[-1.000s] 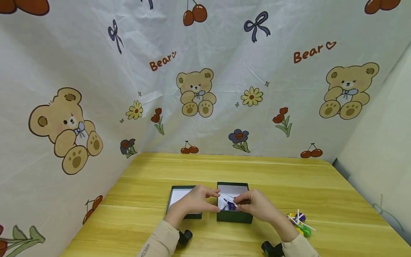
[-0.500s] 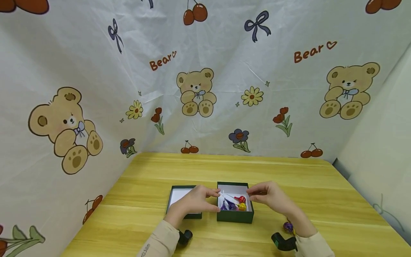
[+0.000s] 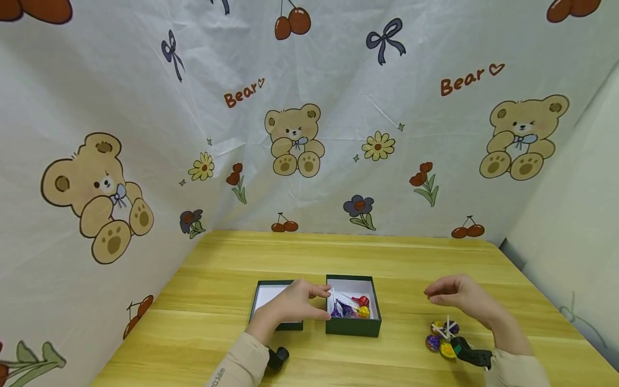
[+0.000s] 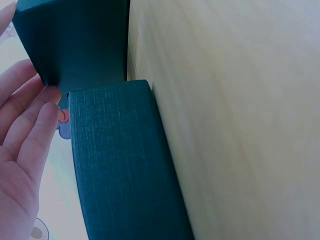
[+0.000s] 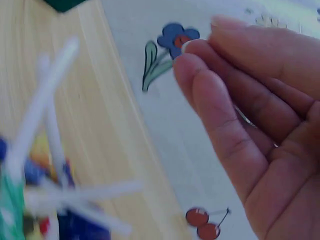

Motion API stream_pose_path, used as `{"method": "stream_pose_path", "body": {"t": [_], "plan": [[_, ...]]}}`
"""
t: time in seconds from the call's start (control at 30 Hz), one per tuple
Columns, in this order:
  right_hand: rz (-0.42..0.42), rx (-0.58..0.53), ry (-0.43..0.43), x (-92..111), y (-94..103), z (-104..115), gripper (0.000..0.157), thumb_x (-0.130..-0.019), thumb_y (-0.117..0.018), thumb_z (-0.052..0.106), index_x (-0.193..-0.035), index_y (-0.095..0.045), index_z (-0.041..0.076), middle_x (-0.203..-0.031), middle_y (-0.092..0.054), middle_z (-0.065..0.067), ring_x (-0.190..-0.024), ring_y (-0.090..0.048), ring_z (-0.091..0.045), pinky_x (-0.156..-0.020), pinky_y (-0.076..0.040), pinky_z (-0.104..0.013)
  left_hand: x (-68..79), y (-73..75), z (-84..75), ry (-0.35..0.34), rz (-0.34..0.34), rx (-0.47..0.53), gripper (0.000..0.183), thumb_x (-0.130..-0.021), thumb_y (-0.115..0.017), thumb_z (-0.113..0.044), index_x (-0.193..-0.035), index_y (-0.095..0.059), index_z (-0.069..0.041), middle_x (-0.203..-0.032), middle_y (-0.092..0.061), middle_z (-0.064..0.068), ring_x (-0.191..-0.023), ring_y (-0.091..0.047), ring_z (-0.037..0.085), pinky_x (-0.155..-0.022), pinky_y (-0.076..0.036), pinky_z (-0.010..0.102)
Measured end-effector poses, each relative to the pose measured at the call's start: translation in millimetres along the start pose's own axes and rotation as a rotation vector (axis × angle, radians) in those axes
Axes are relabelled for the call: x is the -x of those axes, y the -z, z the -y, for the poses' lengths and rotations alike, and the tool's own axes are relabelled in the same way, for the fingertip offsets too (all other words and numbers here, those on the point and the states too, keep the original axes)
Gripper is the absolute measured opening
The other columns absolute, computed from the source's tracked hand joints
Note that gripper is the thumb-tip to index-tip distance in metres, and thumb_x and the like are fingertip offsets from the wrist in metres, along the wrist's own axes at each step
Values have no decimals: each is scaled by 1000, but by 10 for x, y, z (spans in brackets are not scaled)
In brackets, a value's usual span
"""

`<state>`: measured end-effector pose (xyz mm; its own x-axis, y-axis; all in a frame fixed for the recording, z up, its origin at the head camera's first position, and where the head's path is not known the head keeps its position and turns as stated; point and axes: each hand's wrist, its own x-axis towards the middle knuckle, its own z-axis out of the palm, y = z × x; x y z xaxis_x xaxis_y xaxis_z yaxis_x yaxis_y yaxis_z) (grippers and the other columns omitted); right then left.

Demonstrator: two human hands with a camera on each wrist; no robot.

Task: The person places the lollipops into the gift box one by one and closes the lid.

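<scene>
My left hand [image 3: 295,302] rests against the left side of a small dark green box [image 3: 355,327], with fingers and thumb spread along its edge. In the left wrist view the extended fingers [image 4: 44,127] lie close to the box wall [image 4: 82,47]. Inside the box are several lollipops, among them a red one [image 3: 364,301], a yellow one [image 3: 364,312] and purple ones [image 3: 347,310]. Right of the box my right hand [image 3: 461,296] hovers with relaxed, bent fingers, holding nothing. Below it lies a pile of wrapped lollipops [image 3: 448,352] with white sticks, partly hidden by the wrist camera.
A green box lid [image 3: 265,296] with a white inside lies left of the box, partly behind my left hand. The wooden table [image 3: 232,258] meets a bear-printed cloth [image 3: 333,183] at the back and left.
My right hand withdraws from over the box and moves right, to above the lollipop pile. A yellow lollipop now shows in the box. My left hand stays at the box's left side.
</scene>
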<state>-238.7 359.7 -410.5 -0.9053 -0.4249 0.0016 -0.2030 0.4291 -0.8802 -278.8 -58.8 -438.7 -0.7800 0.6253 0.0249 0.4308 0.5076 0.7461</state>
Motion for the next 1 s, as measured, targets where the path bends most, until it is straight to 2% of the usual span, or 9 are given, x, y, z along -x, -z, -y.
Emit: {"method": "stream_pose_path", "body": {"t": [0.07,0.27,0.4,0.7,1.0], "plan": [[16,-5,-22,45,56,-96,40,-99,-62,13,-122,-58,-19,-113,-73,-7,-99,-70,-8,-83,-59,-25,4,-4,6,2,1,4,50,-83,-82,-30,-127,-70,-8,-146,-57,1,-139,-50,26,-113,-44,46],[30,0,-119,127,137,-350,40,-99,-63,13,-123,-58,-18,-116,-70,-21,-96,-69,-9,-82,-58,-24,14,-7,16,3,5,17,51,-83,-82,-30,-127,-70,-7,-146,-57,1,-139,-50,27,-113,-44,47],[45,1,-147,148,157,-469,38,-98,-64,14,-120,-61,-16,-115,-70,-22,-95,-70,-10,-80,-57,-23,12,-1,10,0,6,20,51,-83,-82,-30,-128,-70,-8,-146,-57,1,-140,-50,26,-113,-44,47],[109,-37,-123,224,206,-584,35,-101,-57,12,-119,-61,-18,-111,-72,-9,-93,-67,-5,-79,-56,-22,12,4,-16,9,7,5,51,-84,-82,-30,-128,-70,-8,-147,-56,0,-140,-50,26,-113,-44,45],[126,-19,-123,207,193,-568,34,-101,-59,14,-114,-63,-17,-101,-73,1,-89,-67,-5,-77,-57,-24,22,7,-37,6,1,5,51,-84,-81,-29,-128,-69,-6,-147,-57,2,-139,-51,27,-113,-45,45]]}}
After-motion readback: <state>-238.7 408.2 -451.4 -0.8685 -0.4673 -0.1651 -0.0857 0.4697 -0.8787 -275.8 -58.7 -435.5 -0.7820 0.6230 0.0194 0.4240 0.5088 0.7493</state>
